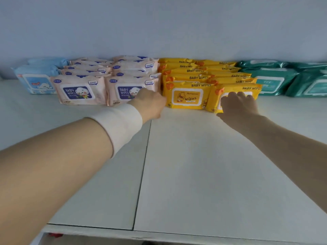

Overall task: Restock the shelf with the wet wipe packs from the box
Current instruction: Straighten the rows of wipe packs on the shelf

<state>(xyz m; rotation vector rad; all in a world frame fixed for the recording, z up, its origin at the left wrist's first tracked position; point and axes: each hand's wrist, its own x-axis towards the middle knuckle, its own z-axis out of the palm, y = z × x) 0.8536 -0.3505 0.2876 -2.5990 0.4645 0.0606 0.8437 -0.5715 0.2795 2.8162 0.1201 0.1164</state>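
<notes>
Rows of wet wipe packs stand at the back of a white shelf (185,165). Two rows of yellow duck packs (187,96) fill the middle. My right hand (238,103) lies flat with straight fingers against the front yellow pack (235,89) of the right row. My left hand (150,103), with a white band on the wrist, reaches to the left side of the front yellow pack in the left row; its fingers are hidden between that pack and the pink pack (129,91). The box is out of view.
Pink bear packs (78,91) stand in two rows left of the yellow ones, light blue packs (37,82) at the far left, teal packs (276,82) at the right. A seam (143,167) splits the shelf board. The shelf's front edge (159,235) runs along the bottom.
</notes>
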